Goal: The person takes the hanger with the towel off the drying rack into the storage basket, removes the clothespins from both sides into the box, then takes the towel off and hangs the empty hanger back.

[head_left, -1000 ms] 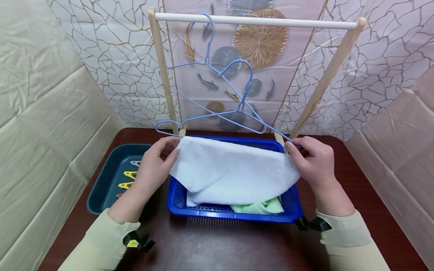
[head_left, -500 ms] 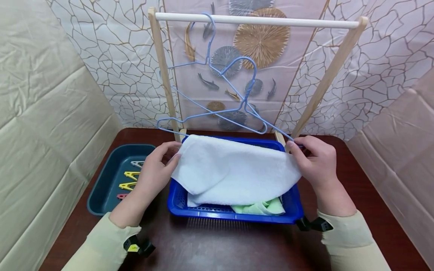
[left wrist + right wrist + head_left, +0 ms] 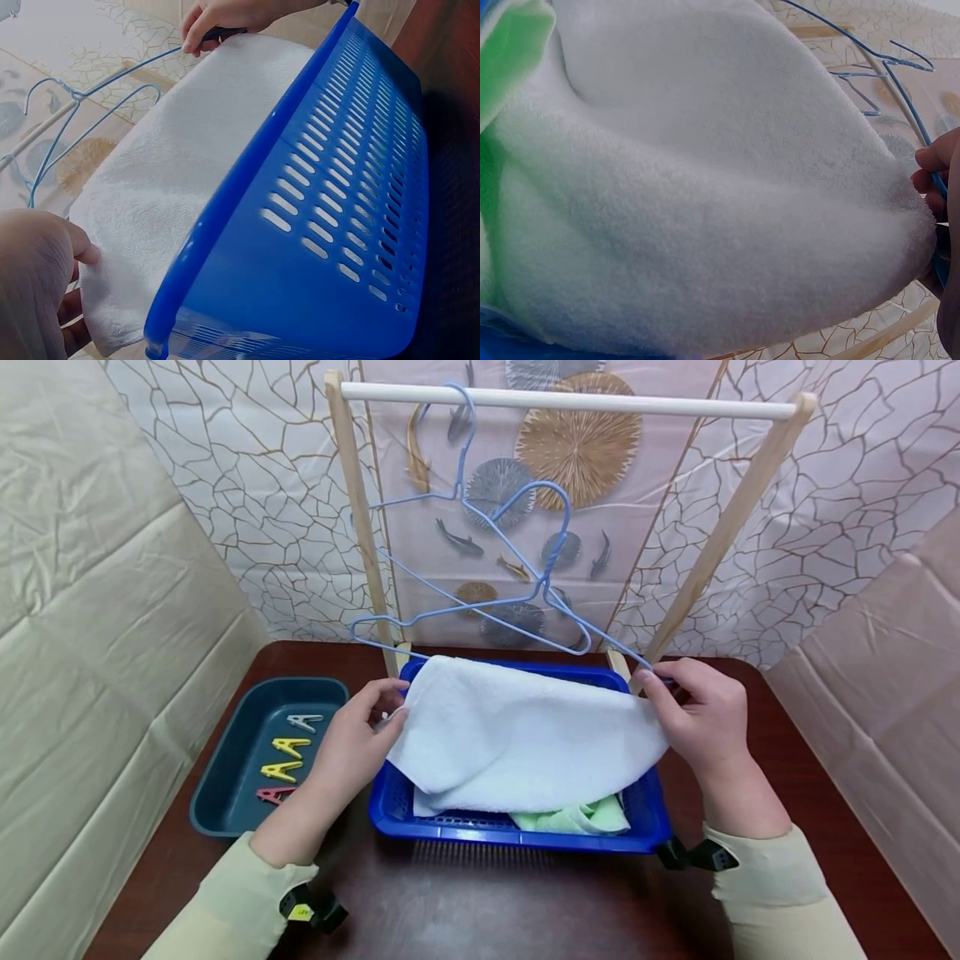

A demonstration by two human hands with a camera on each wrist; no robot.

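Note:
A white towel (image 3: 525,735) hangs over the lower bar of a blue clothes hanger (image 3: 480,608), its lower part in the blue basket (image 3: 517,838). My left hand (image 3: 356,735) pinches the towel's left edge; in the left wrist view the thumb lies on the front of the towel (image 3: 150,202), other fingers behind. On the right, my right hand (image 3: 697,710) grips the hanger's right end beside the towel's corner. In the right wrist view its fingers (image 3: 937,157) close round the blue wire. A light green cloth (image 3: 577,818) lies in the basket under the towel.
Behind the basket stands a wooden rack with a white rod (image 3: 562,400), from which a second blue hanger (image 3: 461,460) hangs. At left, a dark teal tray (image 3: 213,785) holds several clothespins (image 3: 285,746). Fabric walls enclose the brown table (image 3: 480,902) at the sides and back.
My left hand has shifted slightly right, bringing the towel's upper left corner with it along the bar. The held hanger's hook has moved a little right and up. My right hand has barely moved.

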